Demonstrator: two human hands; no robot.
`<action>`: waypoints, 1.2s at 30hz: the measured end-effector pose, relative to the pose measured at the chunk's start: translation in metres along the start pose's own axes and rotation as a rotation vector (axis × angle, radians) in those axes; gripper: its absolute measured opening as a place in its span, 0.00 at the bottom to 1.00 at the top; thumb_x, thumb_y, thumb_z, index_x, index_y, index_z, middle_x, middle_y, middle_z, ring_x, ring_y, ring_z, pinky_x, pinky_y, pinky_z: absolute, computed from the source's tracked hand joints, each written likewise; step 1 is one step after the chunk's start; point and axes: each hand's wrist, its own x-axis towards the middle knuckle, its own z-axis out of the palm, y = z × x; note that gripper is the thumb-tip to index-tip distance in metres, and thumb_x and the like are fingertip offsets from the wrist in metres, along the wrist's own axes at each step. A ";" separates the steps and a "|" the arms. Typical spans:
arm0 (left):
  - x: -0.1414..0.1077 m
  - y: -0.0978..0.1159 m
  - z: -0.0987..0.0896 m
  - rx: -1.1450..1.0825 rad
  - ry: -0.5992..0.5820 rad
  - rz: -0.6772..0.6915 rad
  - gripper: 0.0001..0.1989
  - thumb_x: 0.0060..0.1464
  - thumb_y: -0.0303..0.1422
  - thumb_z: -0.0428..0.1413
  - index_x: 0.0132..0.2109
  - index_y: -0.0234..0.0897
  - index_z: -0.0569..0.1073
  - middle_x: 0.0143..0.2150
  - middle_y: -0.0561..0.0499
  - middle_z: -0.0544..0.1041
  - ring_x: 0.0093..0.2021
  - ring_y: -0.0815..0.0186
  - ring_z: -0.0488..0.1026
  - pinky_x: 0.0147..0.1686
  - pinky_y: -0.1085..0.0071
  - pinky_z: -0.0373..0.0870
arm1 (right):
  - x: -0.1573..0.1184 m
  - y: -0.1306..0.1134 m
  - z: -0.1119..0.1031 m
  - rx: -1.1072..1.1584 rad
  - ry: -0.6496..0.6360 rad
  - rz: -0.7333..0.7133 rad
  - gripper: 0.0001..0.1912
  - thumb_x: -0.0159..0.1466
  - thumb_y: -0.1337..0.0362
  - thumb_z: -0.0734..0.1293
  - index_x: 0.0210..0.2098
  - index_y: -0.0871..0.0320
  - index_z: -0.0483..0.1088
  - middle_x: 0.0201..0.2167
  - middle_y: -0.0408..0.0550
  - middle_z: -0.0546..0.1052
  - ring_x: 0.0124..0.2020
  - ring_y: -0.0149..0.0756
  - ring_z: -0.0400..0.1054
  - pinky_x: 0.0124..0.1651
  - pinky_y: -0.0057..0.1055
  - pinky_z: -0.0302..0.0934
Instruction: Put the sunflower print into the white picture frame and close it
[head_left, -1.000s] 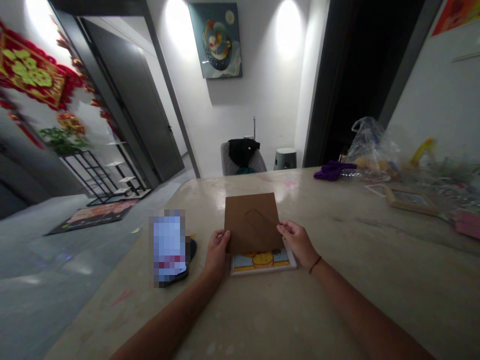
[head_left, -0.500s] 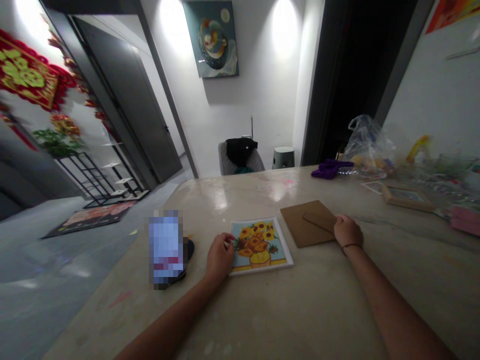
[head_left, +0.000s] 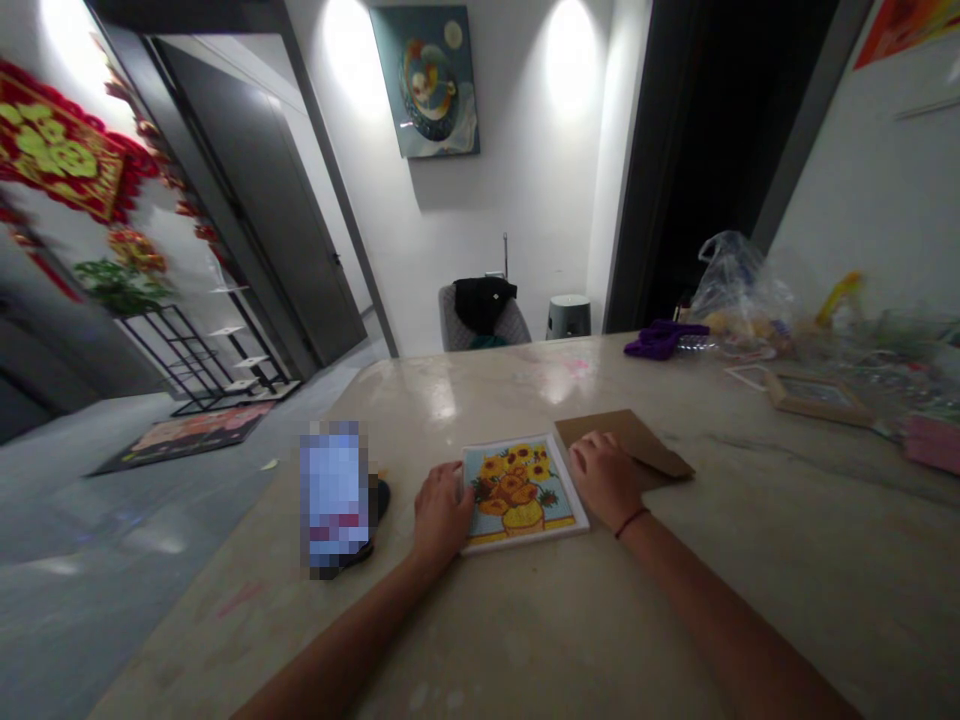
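Observation:
A sunflower picture [head_left: 517, 490] in a thin white frame lies face up on the table in front of me. My left hand [head_left: 442, 510] has its fingers curled round the left edge of the frame, thumb by the picture. At the opposite edge, my right hand [head_left: 609, 475] grips the frame's right side with bent fingers; their tips are partly hidden. Behind that hand a brown backing board [head_left: 626, 430] with a stand flap lies on the table, partly covered by the hand.
A phone-like screen [head_left: 334, 495], blurred out, stands left of my left hand on the pale table [head_left: 525, 630]. Farther right are a purple cloth [head_left: 660, 340], a clear plastic bag [head_left: 739, 290], a wooden frame [head_left: 817, 398] and a pink item [head_left: 930, 440]. A chair [head_left: 454, 325] stands beyond the table.
My right hand has let go of the backing board and moved left to the picture frame's right edge. The board sits slightly turned. My left hand has closed more onto the frame.

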 end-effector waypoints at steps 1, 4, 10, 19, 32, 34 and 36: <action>0.000 0.001 0.000 0.034 -0.025 -0.002 0.20 0.52 0.32 0.48 0.52 0.31 0.64 0.53 0.40 0.68 0.54 0.57 0.64 0.54 0.62 0.57 | -0.003 -0.009 0.002 0.006 -0.039 -0.037 0.12 0.62 0.64 0.57 0.31 0.58 0.71 0.34 0.50 0.72 0.40 0.37 0.61 0.43 0.32 0.51; 0.000 0.003 -0.001 0.088 -0.118 -0.013 0.25 0.54 0.37 0.47 0.57 0.30 0.60 0.59 0.40 0.63 0.59 0.56 0.57 0.58 0.61 0.50 | -0.010 -0.024 0.005 0.000 -0.141 -0.086 0.12 0.62 0.62 0.57 0.34 0.59 0.71 0.35 0.52 0.73 0.43 0.39 0.61 0.45 0.34 0.51; 0.000 0.004 -0.001 0.092 -0.147 0.048 0.25 0.57 0.41 0.42 0.58 0.31 0.59 0.58 0.40 0.64 0.59 0.58 0.58 0.57 0.62 0.51 | -0.014 -0.024 0.011 0.071 -0.225 -0.076 0.20 0.62 0.56 0.57 0.44 0.62 0.70 0.47 0.56 0.71 0.52 0.43 0.58 0.53 0.38 0.50; 0.000 0.001 0.004 0.109 -0.148 0.071 0.24 0.57 0.42 0.43 0.57 0.34 0.61 0.60 0.40 0.62 0.60 0.55 0.56 0.57 0.60 0.49 | -0.013 -0.018 0.033 0.351 -0.219 0.004 0.25 0.63 0.51 0.52 0.47 0.59 0.70 0.56 0.54 0.64 0.59 0.45 0.52 0.58 0.44 0.48; 0.000 0.003 0.003 0.168 -0.155 0.082 0.27 0.55 0.43 0.46 0.57 0.33 0.62 0.59 0.38 0.62 0.59 0.53 0.57 0.56 0.60 0.50 | -0.017 -0.034 0.018 0.405 -0.322 -0.036 0.29 0.61 0.44 0.49 0.51 0.52 0.66 0.58 0.53 0.61 0.62 0.47 0.44 0.60 0.53 0.34; 0.000 0.002 0.003 0.150 -0.144 0.087 0.26 0.54 0.43 0.47 0.57 0.34 0.63 0.59 0.39 0.63 0.58 0.53 0.58 0.56 0.59 0.51 | -0.017 -0.037 0.014 0.420 -0.308 -0.066 0.28 0.62 0.45 0.50 0.51 0.51 0.66 0.57 0.53 0.63 0.62 0.47 0.45 0.60 0.53 0.35; 0.000 0.002 0.004 0.135 -0.133 0.087 0.26 0.53 0.43 0.48 0.56 0.35 0.63 0.59 0.40 0.63 0.58 0.53 0.58 0.56 0.59 0.51 | -0.017 -0.041 0.010 0.449 -0.304 -0.088 0.26 0.63 0.47 0.50 0.51 0.51 0.66 0.54 0.53 0.67 0.61 0.46 0.49 0.60 0.55 0.35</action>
